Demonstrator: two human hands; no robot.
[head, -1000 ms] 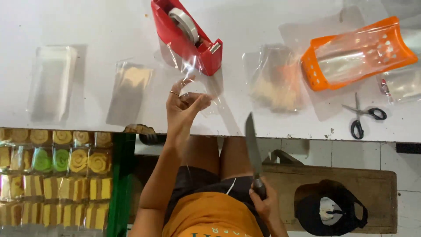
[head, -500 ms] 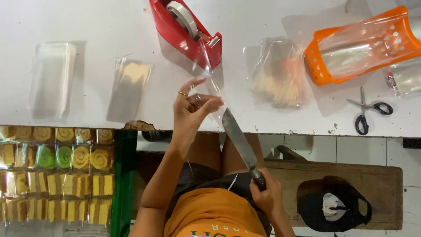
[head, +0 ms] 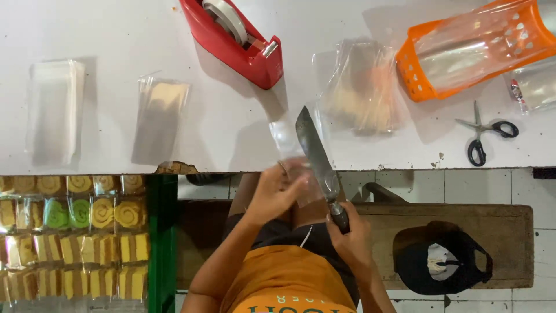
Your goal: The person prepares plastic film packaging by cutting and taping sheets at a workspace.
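Left hand: your left hand [head: 275,194], low in the middle of the frame, has its fingers curled onto a small clear plastic sleeve [head: 292,156], pinching it at its lower end just below the table edge.
Right hand: your right hand [head: 350,232], lower centre-right, is closed tight round the dark handle of a long grey-bladed kitchen knife [head: 315,156].
Knife: the blade slants up and to the left from your fist, its tip over the white table top [head: 116,35]; it lies against the right side of the clear sleeve.
Clear sleeve: it stands across the table's near edge, between your left fingers and the blade; whether anything is inside, you cannot tell.
Upper centre: a red plastic tape dispenser [head: 234,40] with a roll of clear tape, just above the knife tip.
Upper right: an orange perforated plastic basket [head: 417,69] holding clear bags; a loose heap of clear wrappers [head: 362,87] to its left; black-handled scissors [head: 483,133] below it.
Upper left: two flat stacks of clear bags [head: 55,110], side by side, well apart from your hands.
Lower left: rows of wrapped yellow and green roll-cake slices [head: 69,232].
Lower right: a black cap [head: 443,266] on a brown wooden bench [head: 509,232].
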